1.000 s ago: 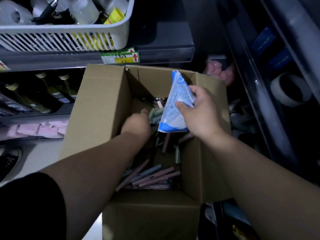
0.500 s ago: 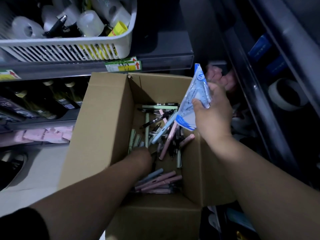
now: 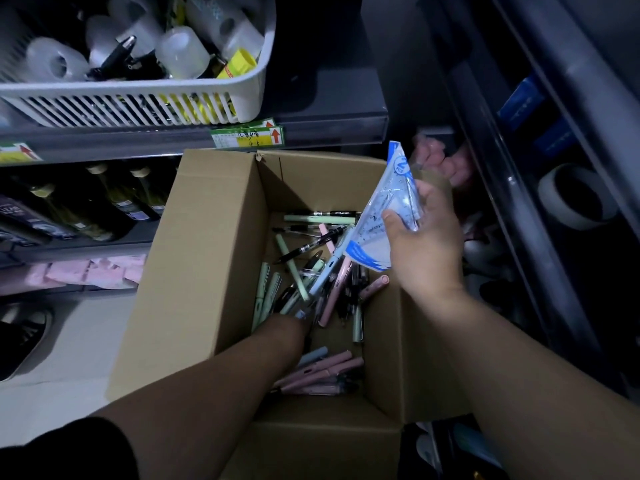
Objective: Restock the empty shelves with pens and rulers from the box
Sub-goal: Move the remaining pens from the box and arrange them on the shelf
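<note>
An open cardboard box (image 3: 194,271) stands on the floor in front of the shelves. Loose pens (image 3: 311,278) in green, pink, blue and black lie in a heap on its bottom, with more pink pens (image 3: 322,372) at the near end. My right hand (image 3: 426,251) is above the box's right wall and grips a blue-and-clear pack of triangular rulers (image 3: 391,202), held upright. My left hand (image 3: 287,327) reaches down among the pens. Its fingers are hidden behind my wrist.
A white slotted basket (image 3: 138,102) with tape rolls sits on the shelf above the box, over a price label (image 3: 247,136). Bottles (image 3: 114,199) and pink packs (image 3: 90,271) fill the lower left shelves. A dark rack with a tape roll (image 3: 575,195) stands at the right.
My right hand has lifted the ruler pack up and to the right, out of the box. My left hand has drawn back toward the near end, uncovering the pens.
</note>
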Tool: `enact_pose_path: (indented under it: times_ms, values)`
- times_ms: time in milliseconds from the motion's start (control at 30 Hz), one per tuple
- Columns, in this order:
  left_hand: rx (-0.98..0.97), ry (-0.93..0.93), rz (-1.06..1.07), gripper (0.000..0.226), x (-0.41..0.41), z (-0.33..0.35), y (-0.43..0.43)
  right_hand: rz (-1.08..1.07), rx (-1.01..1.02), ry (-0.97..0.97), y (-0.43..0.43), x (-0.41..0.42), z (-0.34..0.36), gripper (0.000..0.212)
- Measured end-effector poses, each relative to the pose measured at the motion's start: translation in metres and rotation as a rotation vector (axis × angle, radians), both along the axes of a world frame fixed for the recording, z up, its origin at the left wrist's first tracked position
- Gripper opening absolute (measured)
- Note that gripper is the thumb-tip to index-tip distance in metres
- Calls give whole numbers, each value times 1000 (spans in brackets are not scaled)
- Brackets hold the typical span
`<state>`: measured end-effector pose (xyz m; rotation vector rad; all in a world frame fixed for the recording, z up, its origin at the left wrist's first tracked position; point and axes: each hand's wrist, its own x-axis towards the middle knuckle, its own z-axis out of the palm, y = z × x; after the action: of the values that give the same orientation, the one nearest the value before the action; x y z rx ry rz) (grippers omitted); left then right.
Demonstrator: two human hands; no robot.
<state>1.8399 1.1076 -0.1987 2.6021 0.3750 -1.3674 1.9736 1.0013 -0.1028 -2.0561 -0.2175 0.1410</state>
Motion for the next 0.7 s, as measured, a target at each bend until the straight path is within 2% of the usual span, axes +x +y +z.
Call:
enact_pose_path:
  times_ms: [133, 267, 333, 400, 500, 567, 633, 700]
  values:
    - [41, -109, 35, 34, 12, 14, 14, -13, 14, 13, 0, 2, -1, 35]
    - [73, -291, 182, 43, 33, 32, 32, -19, 28, 19, 0, 2, -2, 36]
    - [38, -303, 246, 51, 38, 33, 38, -23, 33, 22, 0, 1, -3, 37]
    - [-3, -234, 282, 58, 36, 34, 34, -25, 37, 29, 0, 1, -3, 37]
    - [-50, 16, 129, 58, 15, 33, 11, -5, 28, 30, 0, 0, -1, 38]
    - [-105, 141, 95, 82, -2, 28, -4, 20, 14, 26, 0, -1, 0, 39]
    - [-108, 176, 98, 99, -10, 21, -12, 35, 2, 24, 0, -2, 0, 39]
    - [-76, 155, 31, 96, -10, 22, -13, 46, -9, 25, 0, -3, 0, 40]
